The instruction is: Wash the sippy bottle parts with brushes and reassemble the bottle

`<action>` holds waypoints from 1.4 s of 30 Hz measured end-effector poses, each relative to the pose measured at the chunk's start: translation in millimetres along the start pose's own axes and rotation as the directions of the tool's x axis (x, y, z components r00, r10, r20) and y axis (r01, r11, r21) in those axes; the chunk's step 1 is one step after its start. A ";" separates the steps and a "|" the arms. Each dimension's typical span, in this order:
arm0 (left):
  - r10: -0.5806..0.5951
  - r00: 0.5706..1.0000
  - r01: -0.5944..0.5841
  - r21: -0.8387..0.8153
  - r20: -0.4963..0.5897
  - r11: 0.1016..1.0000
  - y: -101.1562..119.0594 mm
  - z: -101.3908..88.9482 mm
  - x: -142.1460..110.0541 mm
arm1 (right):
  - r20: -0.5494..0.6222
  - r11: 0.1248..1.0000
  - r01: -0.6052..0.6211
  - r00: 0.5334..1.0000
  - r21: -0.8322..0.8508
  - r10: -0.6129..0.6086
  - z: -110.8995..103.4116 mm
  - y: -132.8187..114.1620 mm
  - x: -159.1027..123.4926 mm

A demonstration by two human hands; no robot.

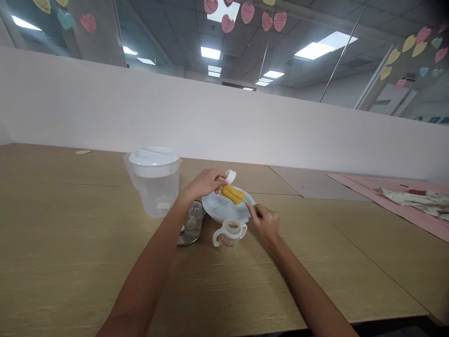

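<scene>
My left hand (205, 183) is closed on a small white cap ring (229, 177), held over a white plate (219, 209). My right hand (265, 221) grips the green handle of a bottle brush whose yellow sponge head (232, 194) touches the cap ring above the plate. A clear baby bottle with white side handles (228, 234) stands open-topped just in front of the plate, between my hands.
A clear lidded plastic pitcher (155, 180) stands left of the plate. A metal tray (191, 227) with a clear teat part lies beside the bottle. A pink cloth (389, 196) with wrapped items lies at the far right. A white partition runs along the table's back.
</scene>
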State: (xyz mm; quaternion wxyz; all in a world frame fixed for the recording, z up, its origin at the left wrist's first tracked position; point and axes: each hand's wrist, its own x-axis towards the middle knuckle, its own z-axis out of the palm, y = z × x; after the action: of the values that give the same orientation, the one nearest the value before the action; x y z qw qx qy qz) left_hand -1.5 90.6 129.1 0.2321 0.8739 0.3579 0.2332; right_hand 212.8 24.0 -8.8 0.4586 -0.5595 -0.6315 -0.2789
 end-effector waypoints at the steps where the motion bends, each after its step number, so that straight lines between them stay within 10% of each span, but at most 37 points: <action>1: -0.027 0.999 0.028 0.058 -0.029 0.998 -2.4 -1.3 0.1 | -0.019 1.000 -0.015 1.000 0.022 0.016 -1.3 0.2 1.1; 7: 0.076 0.986 -0.065 -0.075 0.150 0.995 -0.3 -13.0 -4.4 | -0.043 0.985 -0.158 0.986 0.071 0.161 -5.8 5.8 7.3; 21: 0.060 0.997 -0.040 -0.309 0.054 0.950 7.9 -11.8 -7.0 | 0.010 0.985 -0.090 0.996 0.145 0.090 -4.1 1.8 2.7; 42: 0.114 0.992 -0.100 -0.201 0.060 0.975 15.2 -9.9 -11.4 | 0.029 0.935 -0.171 0.985 0.310 0.170 -6.1 -2.5 2.4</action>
State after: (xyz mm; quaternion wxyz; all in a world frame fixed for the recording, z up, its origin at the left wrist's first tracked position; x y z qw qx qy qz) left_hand -6.6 74.9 142.8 0.3173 0.8723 0.2769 0.2485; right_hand 212.2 19.3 -3.6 0.5631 -0.5330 -0.6170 -0.1345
